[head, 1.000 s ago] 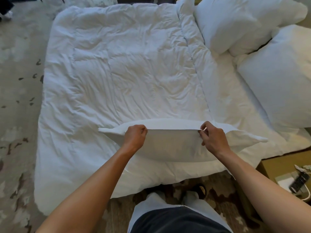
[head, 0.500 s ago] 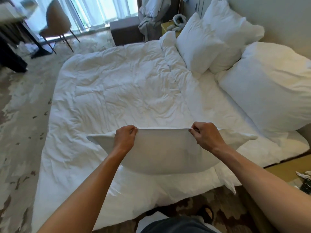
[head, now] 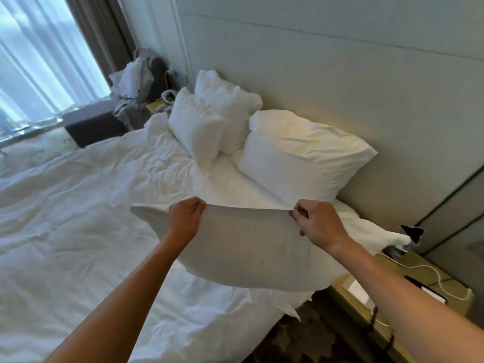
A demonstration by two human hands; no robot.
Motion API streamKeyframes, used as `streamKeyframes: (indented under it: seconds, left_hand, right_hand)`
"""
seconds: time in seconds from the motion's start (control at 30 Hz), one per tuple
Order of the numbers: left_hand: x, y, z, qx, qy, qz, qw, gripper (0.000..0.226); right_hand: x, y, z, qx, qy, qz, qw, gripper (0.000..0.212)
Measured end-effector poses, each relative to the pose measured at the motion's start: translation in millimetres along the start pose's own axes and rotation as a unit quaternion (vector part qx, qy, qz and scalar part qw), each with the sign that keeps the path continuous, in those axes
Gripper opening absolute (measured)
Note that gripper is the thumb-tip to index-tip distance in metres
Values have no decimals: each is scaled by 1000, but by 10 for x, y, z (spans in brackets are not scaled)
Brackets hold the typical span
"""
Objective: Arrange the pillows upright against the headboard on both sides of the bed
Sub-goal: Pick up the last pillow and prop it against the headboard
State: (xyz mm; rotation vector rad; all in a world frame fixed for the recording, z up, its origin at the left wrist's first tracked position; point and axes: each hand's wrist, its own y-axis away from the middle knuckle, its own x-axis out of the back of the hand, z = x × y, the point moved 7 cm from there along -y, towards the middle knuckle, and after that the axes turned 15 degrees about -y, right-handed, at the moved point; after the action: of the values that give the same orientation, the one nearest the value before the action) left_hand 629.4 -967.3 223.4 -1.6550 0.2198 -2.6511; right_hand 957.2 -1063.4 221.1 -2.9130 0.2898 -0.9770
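Sheer-curtained window (head: 34, 64) far left, dark brown upholstered ottoman (head: 91, 121) below it. Rumpled white duvet (head: 78, 205) covers the bed. Left hand (head: 184, 221) pinches the top edge of a soft white rectangular pillow (head: 243, 247), fingers curled over the seam — pillow hangs in the air above the near edge of the bed, long side level, face in shadow, corners drooping. Two small white pillows (head: 207, 121) stand upright against the pale padded headboard (head: 340, 82) on the far side; one large white pillow (head: 301, 155) leans on it nearer. Right hand (head: 318, 222) pinches the same top edge. Tan bedside table (head: 408, 289) at right with white cable (head: 442, 284). No readable writing.
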Motion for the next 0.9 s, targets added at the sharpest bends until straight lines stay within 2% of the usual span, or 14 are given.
streamKeyframes:
  seconds: [0.2, 0.43, 0.67, 0.9]
  left_hand:
    - [-567, -266, 1028, -53, 43, -22, 997, 21]
    - [-941, -640, 1782, -126, 29, -42, 991, 22]
    - [-1246, -1174, 2046, -144, 25, -59, 987, 22]
    - [-1436, -2059, 1952, -150, 18, -75, 986, 22]
  right_hand:
    - [819, 175, 607, -34, 0, 80, 996, 31]
    - [1307, 192, 1001, -62, -4, 143, 988, 26]
    - [1335, -91, 1304, -98, -13, 155, 983, 26]
    - [1082, -895, 1427, -119, -28, 137, 983, 25]
